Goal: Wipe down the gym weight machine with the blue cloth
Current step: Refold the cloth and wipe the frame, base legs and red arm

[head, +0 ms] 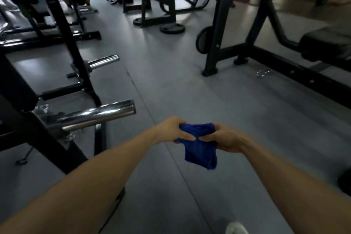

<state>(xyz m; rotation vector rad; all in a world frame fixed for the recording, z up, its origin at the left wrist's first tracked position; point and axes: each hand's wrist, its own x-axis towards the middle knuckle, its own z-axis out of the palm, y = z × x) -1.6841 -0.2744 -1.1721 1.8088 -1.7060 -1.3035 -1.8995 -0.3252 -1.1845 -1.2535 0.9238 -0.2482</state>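
Note:
The blue cloth (201, 150) hangs bunched between both my hands over the grey floor, in the lower middle of the view. My left hand (173, 131) grips its upper left part and my right hand (224, 138) grips its upper right part, thumbs nearly touching. A black weight machine (62, 47) stands to my left. Two chrome plate pegs stick out of it toward the aisle: a near one (98, 114) just left of my left hand and a far one (103, 61). The cloth touches no part of the machine.
A black bench rack (220, 43) with a padded seat (326, 45) stands at the right. Weight plates (172, 28) lie on the floor farther back among more racks. A grey rubber floor aisle (180, 81) runs between the machines. A white shoe tip (236, 228) shows at the bottom.

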